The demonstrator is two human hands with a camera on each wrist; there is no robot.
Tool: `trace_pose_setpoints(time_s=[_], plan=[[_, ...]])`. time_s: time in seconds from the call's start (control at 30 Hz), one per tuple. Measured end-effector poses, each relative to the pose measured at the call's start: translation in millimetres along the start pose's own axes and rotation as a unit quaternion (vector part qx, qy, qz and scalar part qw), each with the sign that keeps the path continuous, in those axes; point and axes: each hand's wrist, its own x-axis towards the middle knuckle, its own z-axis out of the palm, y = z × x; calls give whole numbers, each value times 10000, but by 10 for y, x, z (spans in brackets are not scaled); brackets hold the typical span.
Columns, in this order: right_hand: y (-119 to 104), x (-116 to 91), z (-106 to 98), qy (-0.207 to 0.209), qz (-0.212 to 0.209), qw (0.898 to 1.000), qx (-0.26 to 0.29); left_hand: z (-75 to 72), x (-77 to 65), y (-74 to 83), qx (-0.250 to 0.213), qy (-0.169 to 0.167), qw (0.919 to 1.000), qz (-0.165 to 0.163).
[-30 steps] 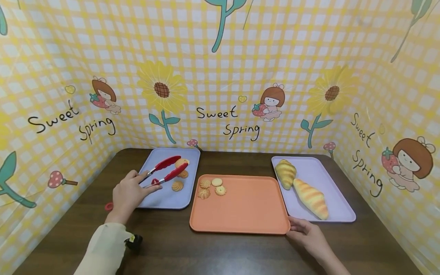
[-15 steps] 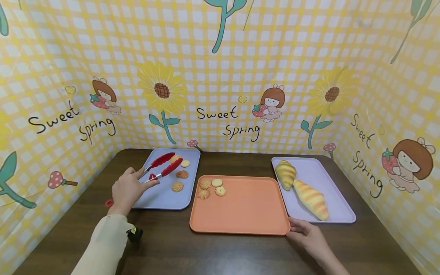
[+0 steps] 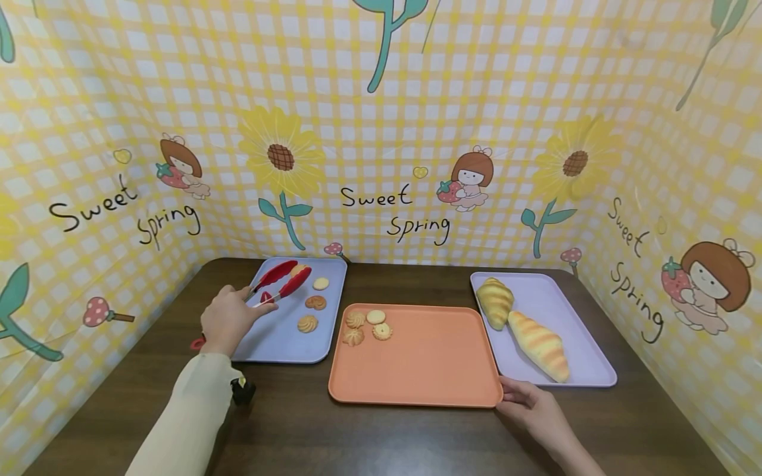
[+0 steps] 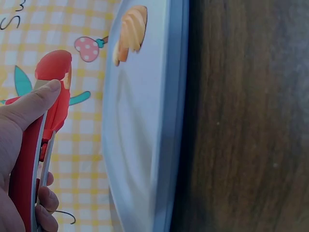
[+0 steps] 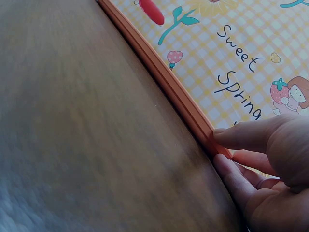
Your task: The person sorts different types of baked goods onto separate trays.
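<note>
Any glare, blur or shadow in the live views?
Head: a soft sheen on the table near the bottom edge; left wrist: faint shadows across the blue tray; right wrist: table grain smeared, bluish glare in the lower-left corner, a dark shadow beside the right hand.

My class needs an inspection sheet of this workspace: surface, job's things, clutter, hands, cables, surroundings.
Surface: dark wood-look table.
Job's things: red tongs over the blue tray, a tan piece at their tips; three cookies lie on that tray, four cookies at the left end of the orange tray; two bread rolls on the lilac tray.
Clutter: nothing seen.
Hands: left hand grips the tongs; right hand holds the orange tray's near right corner.
Cables: nothing seen.
Surroundings: checked cloth behind and at both sides, printed "Sweet Spring".
</note>
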Motion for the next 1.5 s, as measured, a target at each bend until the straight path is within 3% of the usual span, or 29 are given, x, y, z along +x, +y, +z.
trace_pose_setpoints(time_s=[0.27,0.5,0.73,0.97,1.2,1.5], plan=[[6,-9,-7,6,-36,9999,-94,66,125,-11,217,-391,9988,-187],[13,-13,-8,-4,-70,9999,-113,133,164,2,177,-266,9991,-262],[14,-11,2,-45,-74,10000,-47,236,170,-64,232,-172,9981,-538],[32,-10,-1,-130,-101,9999,-42,270,164,-126,386,-361,9966,-636],[31,-6,-8,-129,-113,9999,11,318,197,-136,502,-281,9962,-658],[8,4,-5,5,-51,10000,-54,298,189,-98,495,-703,9929,-822]])
